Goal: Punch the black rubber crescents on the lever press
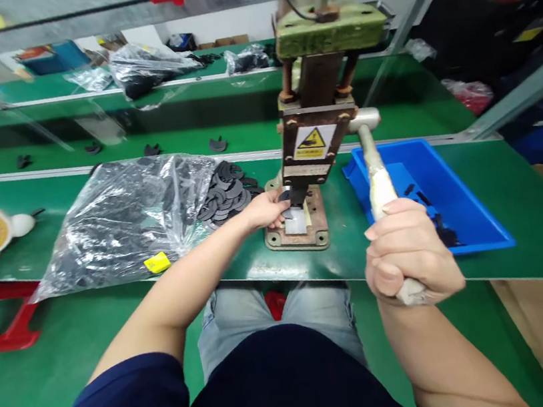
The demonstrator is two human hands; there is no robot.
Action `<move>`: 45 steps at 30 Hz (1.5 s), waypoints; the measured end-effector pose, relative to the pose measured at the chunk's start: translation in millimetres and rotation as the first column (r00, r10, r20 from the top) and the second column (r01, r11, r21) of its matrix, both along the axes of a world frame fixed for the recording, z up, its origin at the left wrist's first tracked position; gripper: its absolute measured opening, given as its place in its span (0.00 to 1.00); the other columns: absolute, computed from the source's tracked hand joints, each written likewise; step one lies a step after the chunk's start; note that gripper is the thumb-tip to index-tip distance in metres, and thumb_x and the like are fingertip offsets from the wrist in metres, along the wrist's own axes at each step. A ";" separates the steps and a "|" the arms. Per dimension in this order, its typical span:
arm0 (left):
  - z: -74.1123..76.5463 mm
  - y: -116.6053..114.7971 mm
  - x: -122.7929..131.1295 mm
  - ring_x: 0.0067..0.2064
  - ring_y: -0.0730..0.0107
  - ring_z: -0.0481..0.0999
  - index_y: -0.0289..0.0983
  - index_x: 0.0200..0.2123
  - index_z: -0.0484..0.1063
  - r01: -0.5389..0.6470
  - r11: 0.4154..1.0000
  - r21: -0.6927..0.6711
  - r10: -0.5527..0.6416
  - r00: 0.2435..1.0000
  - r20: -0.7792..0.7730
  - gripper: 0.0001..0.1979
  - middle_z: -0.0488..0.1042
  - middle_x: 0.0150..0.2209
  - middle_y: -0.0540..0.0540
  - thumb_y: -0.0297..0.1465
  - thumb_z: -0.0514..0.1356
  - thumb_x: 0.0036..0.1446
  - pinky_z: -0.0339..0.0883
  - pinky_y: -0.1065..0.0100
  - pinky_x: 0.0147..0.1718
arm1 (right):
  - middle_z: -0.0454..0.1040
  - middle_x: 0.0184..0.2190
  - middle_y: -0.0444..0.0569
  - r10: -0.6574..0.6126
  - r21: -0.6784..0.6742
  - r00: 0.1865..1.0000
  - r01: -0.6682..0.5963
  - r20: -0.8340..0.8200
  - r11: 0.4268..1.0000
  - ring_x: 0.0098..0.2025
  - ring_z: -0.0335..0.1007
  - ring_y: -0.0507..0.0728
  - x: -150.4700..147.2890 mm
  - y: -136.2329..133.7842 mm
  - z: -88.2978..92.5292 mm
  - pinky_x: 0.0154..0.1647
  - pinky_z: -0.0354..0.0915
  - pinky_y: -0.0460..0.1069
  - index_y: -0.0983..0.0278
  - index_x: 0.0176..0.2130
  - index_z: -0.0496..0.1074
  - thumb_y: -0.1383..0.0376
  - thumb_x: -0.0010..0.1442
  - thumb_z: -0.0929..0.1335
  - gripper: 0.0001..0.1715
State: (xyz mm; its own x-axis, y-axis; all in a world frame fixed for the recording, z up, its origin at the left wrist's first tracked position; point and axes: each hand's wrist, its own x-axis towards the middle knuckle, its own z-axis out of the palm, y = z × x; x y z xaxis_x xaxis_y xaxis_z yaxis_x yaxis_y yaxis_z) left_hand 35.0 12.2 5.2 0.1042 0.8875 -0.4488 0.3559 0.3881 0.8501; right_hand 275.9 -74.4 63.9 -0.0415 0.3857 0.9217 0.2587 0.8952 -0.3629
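R hand (410,255) fisted round press lever (377,175), long axis running up & away to press (314,130); L hand (267,209) pinches dark part (286,196) under die.

Bright, even overhead light; white glare streaks the crinkled clear plastic bag of black parts (122,218). Around it, edges bend and blur softly.

Press (315,136) top cut off by frame; black part (286,196) half hidden under ram and left hand (265,210); bag (122,218) contents blurred.
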 end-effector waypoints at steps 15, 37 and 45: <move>-8.8 -61.7 -174.6 0.55 0.50 0.80 0.41 0.53 0.76 0.124 0.914 0.386 0.289 0.468 -0.835 0.16 0.81 0.52 0.39 0.43 0.63 0.68 0.72 0.57 0.54 | 0.76 0.23 0.38 0.025 0.139 0.998 -0.017 -0.060 0.990 0.30 0.79 0.55 -5.8 4.9 -1.6 0.46 0.76 0.64 0.59 0.23 0.69 0.59 0.65 0.72 0.20; -0.1 -33.8 -174.0 0.57 0.43 0.82 0.34 0.60 0.72 0.362 0.931 0.050 -0.044 0.247 -0.968 0.21 0.79 0.57 0.31 0.38 0.59 0.69 0.73 0.55 0.53 | 0.74 0.23 0.40 0.011 0.147 0.999 -0.004 -0.045 0.989 0.30 0.78 0.55 -7.9 2.3 2.8 0.47 0.76 0.64 0.60 0.24 0.68 0.60 0.66 0.71 0.20; -14.8 -22.9 -179.6 0.56 0.47 0.82 0.37 0.58 0.74 0.238 0.958 0.158 0.052 0.398 -0.916 0.24 0.79 0.56 0.33 0.48 0.60 0.69 0.73 0.57 0.56 | 0.74 0.23 0.39 0.027 0.149 0.998 -0.018 -0.062 0.989 0.30 0.76 0.53 -10.3 0.9 3.8 0.49 0.75 0.63 0.61 0.24 0.68 0.60 0.67 0.71 0.20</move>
